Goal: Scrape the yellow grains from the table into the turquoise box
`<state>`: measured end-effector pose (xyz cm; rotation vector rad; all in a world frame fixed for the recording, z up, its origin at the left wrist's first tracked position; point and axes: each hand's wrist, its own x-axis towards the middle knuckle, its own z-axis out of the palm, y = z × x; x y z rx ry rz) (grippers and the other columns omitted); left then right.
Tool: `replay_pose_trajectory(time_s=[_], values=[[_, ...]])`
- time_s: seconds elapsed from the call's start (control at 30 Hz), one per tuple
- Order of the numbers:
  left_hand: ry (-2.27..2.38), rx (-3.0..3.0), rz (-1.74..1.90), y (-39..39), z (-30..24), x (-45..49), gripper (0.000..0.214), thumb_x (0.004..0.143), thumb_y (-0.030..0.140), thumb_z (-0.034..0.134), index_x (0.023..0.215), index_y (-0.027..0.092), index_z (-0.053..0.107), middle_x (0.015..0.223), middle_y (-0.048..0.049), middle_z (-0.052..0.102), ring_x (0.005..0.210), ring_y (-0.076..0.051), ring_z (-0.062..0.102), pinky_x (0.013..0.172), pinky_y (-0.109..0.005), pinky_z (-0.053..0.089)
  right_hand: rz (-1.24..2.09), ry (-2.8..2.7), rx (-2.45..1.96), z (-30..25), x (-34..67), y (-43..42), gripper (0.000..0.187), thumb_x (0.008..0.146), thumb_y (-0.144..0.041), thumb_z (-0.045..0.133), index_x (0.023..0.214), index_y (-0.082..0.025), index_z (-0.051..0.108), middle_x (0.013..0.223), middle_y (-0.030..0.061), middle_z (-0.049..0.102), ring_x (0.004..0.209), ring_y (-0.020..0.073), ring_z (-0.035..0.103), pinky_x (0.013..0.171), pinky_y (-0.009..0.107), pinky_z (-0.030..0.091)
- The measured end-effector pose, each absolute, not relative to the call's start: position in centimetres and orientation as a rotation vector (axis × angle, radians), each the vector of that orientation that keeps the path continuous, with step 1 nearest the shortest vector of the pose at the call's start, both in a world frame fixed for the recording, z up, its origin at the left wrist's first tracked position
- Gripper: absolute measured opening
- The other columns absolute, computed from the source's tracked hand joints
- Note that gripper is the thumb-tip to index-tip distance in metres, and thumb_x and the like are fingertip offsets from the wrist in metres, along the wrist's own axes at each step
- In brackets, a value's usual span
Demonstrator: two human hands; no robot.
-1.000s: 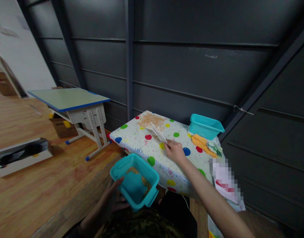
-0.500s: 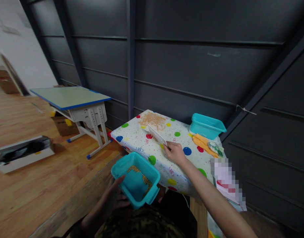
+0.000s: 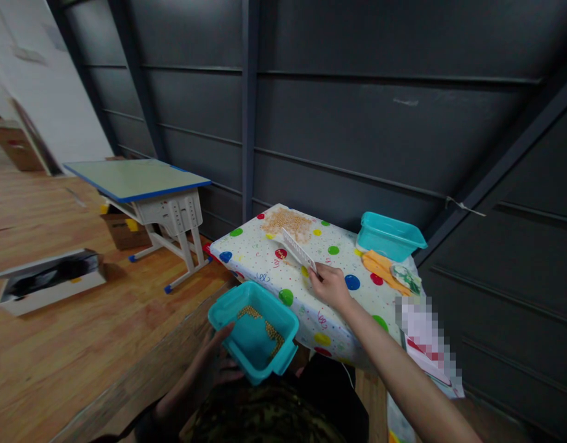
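Observation:
My left hand grips a teal plastic tub from below, held just under the near edge of the table; a few yellow grains lie inside it. My right hand is closed on a white card that stands on edge on the spotted tablecloth. The card's far end reaches a spread pile of yellow grains at the table's far left corner.
A second teal tub sits at the table's back right, with an orange cloth and a small packet beside it. A dark panelled wall rises behind. A school desk and an open white box stand on the wooden floor to the left.
The view has shifted slightly. My right hand and the card have stayed beside the grain pile, and the tub in my left hand has barely moved.

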<state>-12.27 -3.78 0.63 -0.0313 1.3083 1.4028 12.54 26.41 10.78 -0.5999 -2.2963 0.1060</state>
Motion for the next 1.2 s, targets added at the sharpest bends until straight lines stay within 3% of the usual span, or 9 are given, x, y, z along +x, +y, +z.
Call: replay_pose_trajectory(time_s=[0.17, 0.27, 0.43, 0.57, 0.73, 0.9, 1.07, 1.2], values=[[1.405, 0.028, 1.416, -3.7, 1.3, -11.5, 0.111, 0.105, 0.067, 0.098, 0.196, 0.032, 0.047, 0.165, -0.0287, 0.085, 0.115, -0.056, 0.098, 0.105, -0.071, 0.078, 0.142, -2.326, -0.595, 10.5, 12.6, 26.3, 0.040, 0.121, -0.030, 0.066, 0.087, -0.026, 0.087, 0.071, 0.0070, 0.079, 0.064, 0.0233, 0.075, 0.068, 0.031, 0.057], [1.395, 0.036, 1.424, -3.7, 1.6, -11.1, 0.108, 0.104, 0.068, 0.097, 0.194, 0.033, 0.049, 0.152, -0.0246, 0.091, 0.111, -0.053, 0.099, 0.108, -0.071, 0.078, 0.159, -2.352, -0.562, 10.2, 12.6, 26.3, 0.039, 0.120, -0.028, 0.068, 0.085, -0.025, 0.084, 0.072, 0.0064, 0.080, 0.065, 0.0219, 0.075, 0.068, 0.030, 0.055], [1.390, 0.048, 1.402, -3.6, 2.4, -10.9, 0.095, 0.115, 0.062, 0.088, 0.194, 0.033, 0.046, 0.137, -0.0180, 0.094, 0.094, -0.044, 0.098, 0.103, -0.066, 0.079, 0.173, -2.331, -0.569, 10.4, 12.5, 26.1, 0.043, 0.123, -0.032, 0.070, 0.082, -0.026, 0.081, 0.072, 0.0064, 0.079, 0.066, 0.0219, 0.075, 0.068, 0.030, 0.054], [1.380, 0.046, 1.406, -3.5, 2.6, -11.0, 0.097, 0.113, 0.061, 0.092, 0.195, 0.035, 0.047, 0.141, -0.0173, 0.093, 0.086, -0.040, 0.096, 0.100, -0.065, 0.080, 0.195, -2.325, -0.542, 10.7, 12.6, 25.9, 0.051, 0.125, -0.039, 0.068, 0.075, -0.028, 0.074, 0.066, 0.0045, 0.072, 0.059, 0.0209, 0.068, 0.063, 0.031, 0.049], [1.366, 0.046, 1.375, -3.3, 2.2, -11.2, 0.097, 0.118, 0.059, 0.088, 0.198, 0.037, 0.039, 0.153, -0.0193, 0.091, 0.095, -0.043, 0.099, 0.101, -0.067, 0.082, 0.207, -2.282, -0.531, 10.9, 12.6, 25.6, 0.057, 0.127, -0.044, 0.063, 0.072, -0.029, 0.070, 0.064, 0.0048, 0.071, 0.059, 0.0215, 0.068, 0.062, 0.031, 0.049], [1.341, 0.037, 1.383, -3.1, 1.6, -11.5, 0.103, 0.112, 0.063, 0.094, 0.196, 0.039, 0.040, 0.159, -0.0214, 0.089, 0.102, -0.044, 0.100, 0.104, -0.068, 0.082, 0.243, -2.287, -0.564, 11.2, 12.4, 25.3, 0.064, 0.127, -0.051, 0.066, 0.066, -0.030, 0.060, 0.060, 0.0028, 0.065, 0.055, 0.0202, 0.063, 0.059, 0.031, 0.047], [1.325, 0.059, 1.350, -2.9, 0.6, -11.3, 0.094, 0.113, 0.065, 0.092, 0.190, 0.036, 0.046, 0.138, -0.0150, 0.092, 0.093, -0.039, 0.097, 0.096, -0.060, 0.083, 0.228, -2.222, -0.566, 12.4, 12.4, 25.5, 0.071, 0.128, -0.056, 0.059, 0.062, -0.032, 0.052, 0.054, 0.0022, 0.058, 0.050, 0.0196, 0.054, 0.057, 0.033, 0.043], [1.338, 0.080, 1.356, -2.6, 1.1, -10.2, 0.105, 0.109, 0.067, 0.097, 0.191, 0.036, 0.039, 0.127, -0.0137, 0.088, 0.088, -0.037, 0.095, 0.094, -0.060, 0.082, 0.157, -2.196, -0.659, 13.8, 14.3, 24.7, 0.070, 0.127, -0.059, 0.061, 0.063, -0.032, 0.054, 0.055, 0.0023, 0.060, 0.051, 0.0207, 0.056, 0.057, 0.034, 0.043]])
